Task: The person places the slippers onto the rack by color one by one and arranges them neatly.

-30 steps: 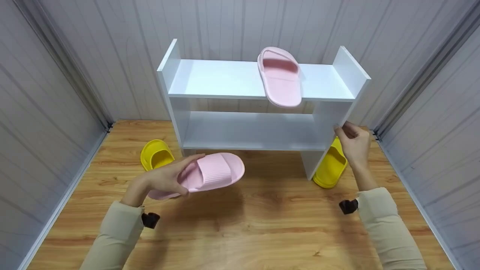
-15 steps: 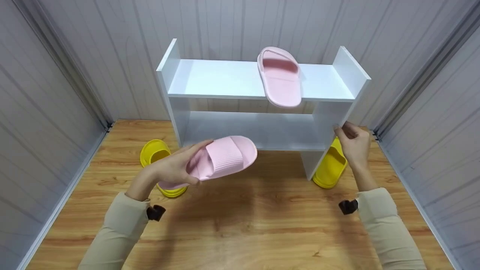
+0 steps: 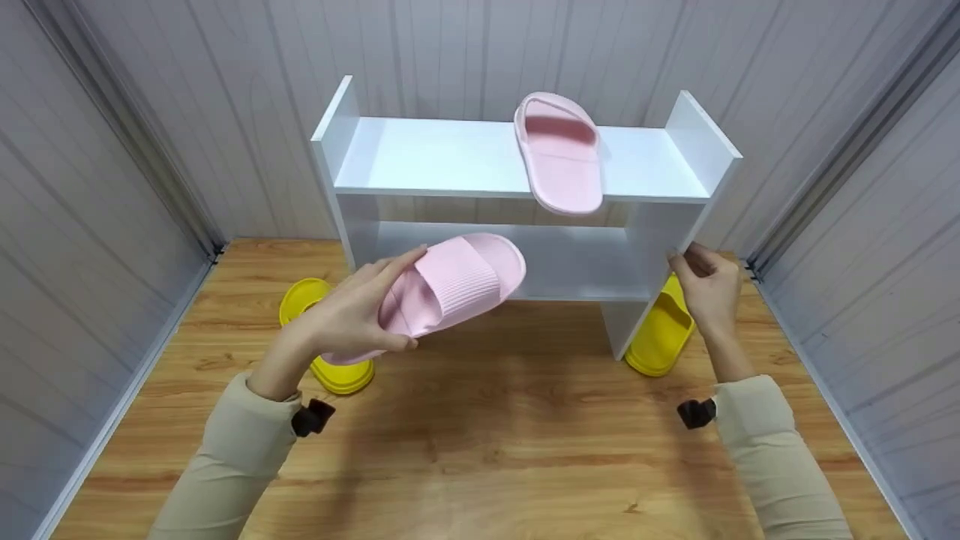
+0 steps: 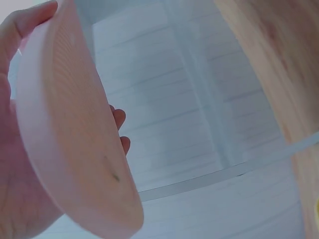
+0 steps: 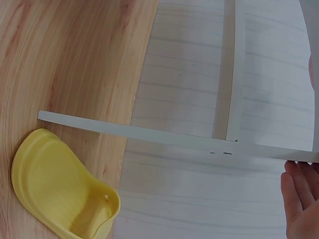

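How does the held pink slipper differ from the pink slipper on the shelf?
The held slipper is in the left hand; the shelf slipper rests on the top board. The held slipper shows its ribbed strap; the shelf slipper shows its shaded opening. Both are pink.

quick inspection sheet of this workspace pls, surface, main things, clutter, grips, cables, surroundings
Surface: wood-patterned floor, with shadows of the arms across it
Job's things: held pink slipper, raised in front of the white rack, small dark mark on its sole; second pink slipper on the top shelf, heel end overhanging the front edge
Clutter: left yellow slipper and right yellow slipper on the floor, the left one partly hidden
Grips: left grip holds a pink slipper; right grip pinches the front edge of the rack's right side panel
Cables: nothing seen
Surroundings: pale panelled walls behind and on both sides
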Action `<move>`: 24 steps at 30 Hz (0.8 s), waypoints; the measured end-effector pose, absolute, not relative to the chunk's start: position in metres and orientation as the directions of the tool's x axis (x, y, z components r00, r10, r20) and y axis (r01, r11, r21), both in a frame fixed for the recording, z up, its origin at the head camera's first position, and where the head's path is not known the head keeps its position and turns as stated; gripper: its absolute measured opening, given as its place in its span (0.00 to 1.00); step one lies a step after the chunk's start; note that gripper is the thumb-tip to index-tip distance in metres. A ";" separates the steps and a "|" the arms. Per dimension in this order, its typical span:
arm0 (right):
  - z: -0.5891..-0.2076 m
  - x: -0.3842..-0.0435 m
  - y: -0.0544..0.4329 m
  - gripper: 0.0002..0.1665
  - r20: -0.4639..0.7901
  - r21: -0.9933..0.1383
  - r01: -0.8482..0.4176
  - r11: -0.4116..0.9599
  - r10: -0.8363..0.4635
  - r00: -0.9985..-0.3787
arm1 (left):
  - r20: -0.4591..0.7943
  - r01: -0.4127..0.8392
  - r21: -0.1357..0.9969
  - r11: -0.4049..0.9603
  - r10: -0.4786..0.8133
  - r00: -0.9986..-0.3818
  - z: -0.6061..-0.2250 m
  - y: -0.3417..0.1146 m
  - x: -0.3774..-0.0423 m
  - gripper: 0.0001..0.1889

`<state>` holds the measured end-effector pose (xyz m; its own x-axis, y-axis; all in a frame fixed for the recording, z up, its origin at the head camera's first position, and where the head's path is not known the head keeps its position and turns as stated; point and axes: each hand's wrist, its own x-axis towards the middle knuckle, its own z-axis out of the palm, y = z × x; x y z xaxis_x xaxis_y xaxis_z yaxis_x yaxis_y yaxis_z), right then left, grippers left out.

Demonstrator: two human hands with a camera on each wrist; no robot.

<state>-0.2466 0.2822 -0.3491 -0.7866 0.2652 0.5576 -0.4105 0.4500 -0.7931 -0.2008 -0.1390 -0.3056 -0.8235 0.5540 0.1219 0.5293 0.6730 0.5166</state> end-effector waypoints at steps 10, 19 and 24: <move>-0.348 -0.246 0.282 0.15 0.551 -0.792 -0.398 0.463 0.261 -0.793 | 0.212 0.567 0.496 0.658 0.542 -0.813 -0.285 -0.141 -0.192 0.51; -0.353 -0.251 0.285 0.15 0.542 -0.797 -0.382 0.468 0.273 -0.795 | 0.271 0.569 0.437 0.696 0.502 -0.821 -0.273 -0.135 -0.190 0.52; -0.368 -0.265 0.296 0.15 0.551 -0.789 -0.389 0.476 0.269 -0.790 | 0.297 0.555 0.420 0.718 0.469 -0.832 -0.266 -0.130 -0.187 0.52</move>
